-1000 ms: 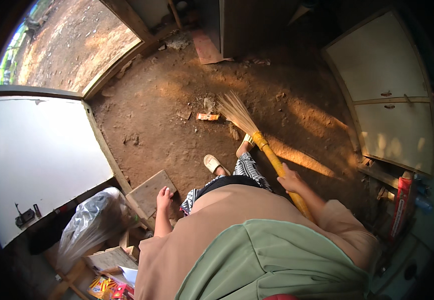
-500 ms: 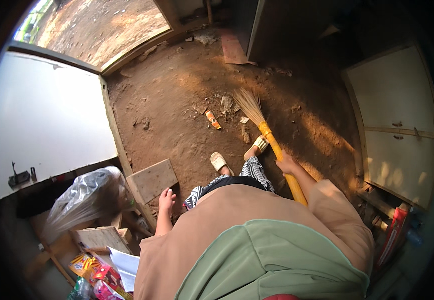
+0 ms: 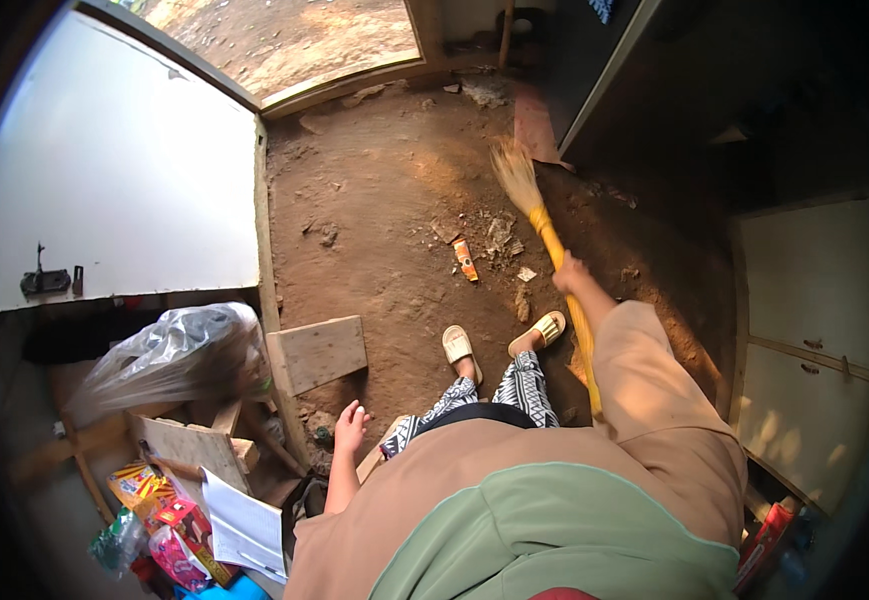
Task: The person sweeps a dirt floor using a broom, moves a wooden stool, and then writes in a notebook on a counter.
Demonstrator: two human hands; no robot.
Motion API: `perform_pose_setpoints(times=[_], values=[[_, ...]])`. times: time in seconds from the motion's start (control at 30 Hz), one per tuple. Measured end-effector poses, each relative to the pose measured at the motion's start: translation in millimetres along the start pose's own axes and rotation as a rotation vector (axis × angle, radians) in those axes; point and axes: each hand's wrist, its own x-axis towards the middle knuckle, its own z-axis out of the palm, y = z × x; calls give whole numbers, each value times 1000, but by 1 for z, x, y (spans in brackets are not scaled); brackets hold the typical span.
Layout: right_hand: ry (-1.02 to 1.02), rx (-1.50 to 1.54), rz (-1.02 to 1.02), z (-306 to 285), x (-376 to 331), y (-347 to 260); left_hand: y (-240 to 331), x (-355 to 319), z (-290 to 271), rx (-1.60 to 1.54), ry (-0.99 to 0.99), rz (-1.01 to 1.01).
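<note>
My right hand (image 3: 571,274) is wrapped round the yellow handle of a broom (image 3: 579,330). The handle slants from beside my sleeve up to pale bristles (image 3: 516,180), blurred by motion, which meet the dirt floor near a reddish board. On the near side of the bristles lie an orange wrapper (image 3: 465,259), a heap of debris (image 3: 500,236) and a pale scrap (image 3: 526,273). My left hand (image 3: 352,428) hangs at my side, loosely curled with its fingers apart and nothing visible in it. It is nearest to a wooden board (image 3: 322,355).
A white door panel (image 3: 114,170) stands at the left beside the doorway sill (image 3: 344,82). Below it are a clear plastic bag (image 3: 179,350), colourful packets (image 3: 144,490) and an open notebook (image 3: 244,525). A dark panel (image 3: 594,60) stands far right, a pale cabinet (image 3: 812,290) at the right.
The broom and my right hand have swung forward, carrying the bristles away from the debris toward the reddish board. My view has shifted, so the room sits further right. My left hand still hangs at my side.
</note>
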Motion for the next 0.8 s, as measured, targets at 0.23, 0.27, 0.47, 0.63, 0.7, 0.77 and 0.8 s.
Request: perform_pose_setpoints(times=[0.23, 0.27, 0.47, 0.63, 0.7, 0.77, 0.8], values=[[-177, -190, -14, 8, -174, 60, -73, -12, -23, -122, 144, -273], [-175, -155, 8, -18, -207, 54, -79, -9, -21, -128, 139, -282], [-34, 132, -172, -44, -177, 28, -72, 12, 1, -58, 41, -163], [71, -49, -153, 0, -30, -45, 4, 9, 13, -10, -1, 98], [47, -149, -216, 56, -12, -23, 14, 4, 7, -68, 10, 139], [-33, -235, -262, 80, -42, 1, -1, 3, -2, -159, 55, 108], [-103, -272, -270, 75, -81, 14, -22, 3, -7, -133, 83, 60]])
